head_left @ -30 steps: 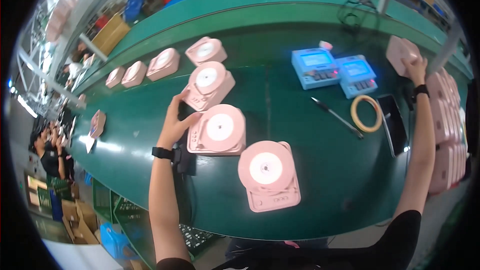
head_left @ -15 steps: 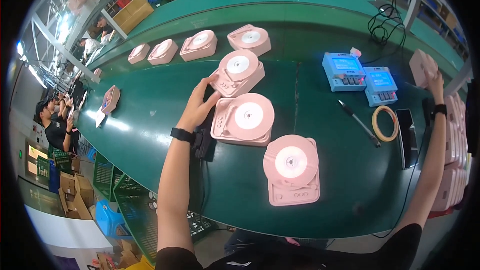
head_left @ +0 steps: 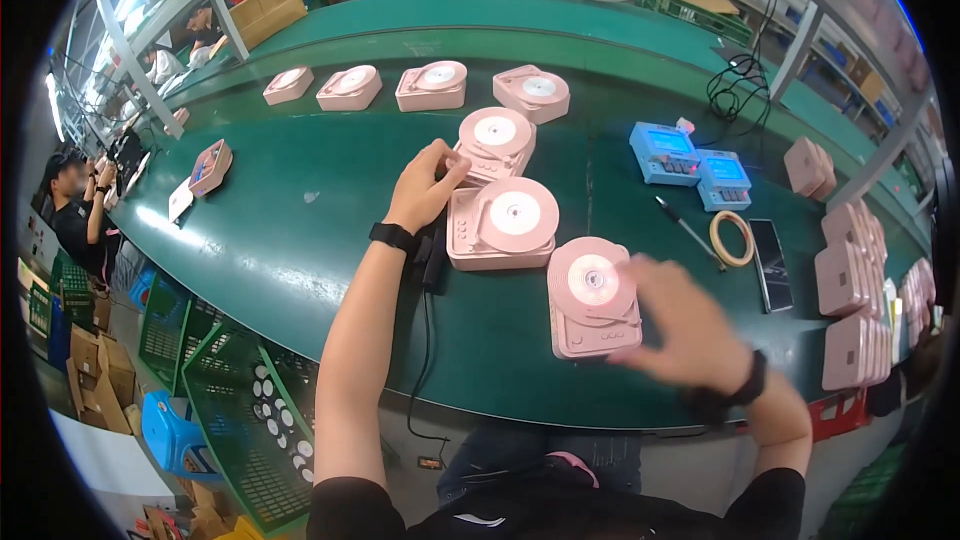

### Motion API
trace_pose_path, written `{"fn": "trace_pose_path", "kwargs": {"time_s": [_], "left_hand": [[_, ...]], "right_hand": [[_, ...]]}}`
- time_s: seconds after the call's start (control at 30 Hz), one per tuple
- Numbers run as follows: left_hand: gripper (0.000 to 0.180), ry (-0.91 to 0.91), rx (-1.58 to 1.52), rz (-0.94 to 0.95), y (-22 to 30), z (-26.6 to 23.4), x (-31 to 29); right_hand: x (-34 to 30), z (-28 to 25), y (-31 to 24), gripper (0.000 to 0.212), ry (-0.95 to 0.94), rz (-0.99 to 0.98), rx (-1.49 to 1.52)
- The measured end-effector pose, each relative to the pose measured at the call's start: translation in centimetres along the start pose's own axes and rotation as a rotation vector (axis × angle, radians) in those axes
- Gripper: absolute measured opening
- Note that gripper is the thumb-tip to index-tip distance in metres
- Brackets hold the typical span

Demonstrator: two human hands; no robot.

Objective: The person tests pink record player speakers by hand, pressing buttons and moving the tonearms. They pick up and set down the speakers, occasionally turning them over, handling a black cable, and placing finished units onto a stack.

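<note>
My left hand (head_left: 428, 185) has its fingers bent over the front left corner of a small pink toy record player (head_left: 495, 130), by its knobs. Just nearer to me sits a second pink record player (head_left: 510, 215), with a white centre on its disc. Blurred by motion, my right hand (head_left: 690, 325) is at the right side of the nearest record player (head_left: 593, 290). Its thumb and fingers look apart, with a gap between them; whether they touch the player I cannot tell. The discs all face up.
Several more record players (head_left: 430, 85) line the back of the green table (head_left: 330, 210). To the right lie two blue meters (head_left: 665, 153), a pen (head_left: 690, 233), a tape ring (head_left: 732, 240) and a phone (head_left: 770, 265). Stacked pink cases (head_left: 845, 280) stand at the right edge; green crates (head_left: 250, 400) are lower left.
My right hand has let go of a pink case at the far right and come back to the nearest record player. My left fingers have curled in over their player's corner. The view has shifted.
</note>
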State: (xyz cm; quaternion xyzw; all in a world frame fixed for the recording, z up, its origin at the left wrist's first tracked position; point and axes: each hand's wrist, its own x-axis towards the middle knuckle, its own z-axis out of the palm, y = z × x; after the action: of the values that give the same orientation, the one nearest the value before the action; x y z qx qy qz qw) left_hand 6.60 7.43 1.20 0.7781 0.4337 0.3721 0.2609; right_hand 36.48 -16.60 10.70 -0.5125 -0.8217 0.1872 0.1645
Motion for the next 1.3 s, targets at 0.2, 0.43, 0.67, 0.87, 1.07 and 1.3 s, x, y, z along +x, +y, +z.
{"fn": "trace_pose_path", "kwargs": {"time_s": [0.2, 0.43, 0.67, 0.87, 1.07, 1.3], "left_hand": [[0.033, 0.206, 0.008, 0.106, 0.1, 1.5, -0.3], [0.026, 0.035, -0.028, 0.186, -3.4, -2.1, 0.6], [0.02, -0.361, -0.376, 0.016, -1.6, -3.1, 0.4], [0.017, -0.729, -0.225, 0.073, 4.7, -4.1, 0.4], [0.048, -0.461, 0.424, 0.212, 8.8, 0.8, 10.3], [0.075, -0.508, 0.855, 0.813, 7.0, 12.1, 24.1]], "right_hand": [[1.8, 8.2, -2.7, 0.064, 0.236, -0.139, -0.386], [1.4, 7.2, 0.6, 0.052, 0.188, -0.123, -0.517], [-1.7, 3.8, 5.0, 0.055, 0.297, -0.04, -0.528], [-5.4, 1.7, 4.9, 0.062, 0.311, 0.073, -0.35], [-8.3, 1.0, 8.5, 0.064, 0.286, 0.017, -0.17], [-9.3, 1.2, 11.6, 0.066, 0.597, 0.162, 0.357]]}}
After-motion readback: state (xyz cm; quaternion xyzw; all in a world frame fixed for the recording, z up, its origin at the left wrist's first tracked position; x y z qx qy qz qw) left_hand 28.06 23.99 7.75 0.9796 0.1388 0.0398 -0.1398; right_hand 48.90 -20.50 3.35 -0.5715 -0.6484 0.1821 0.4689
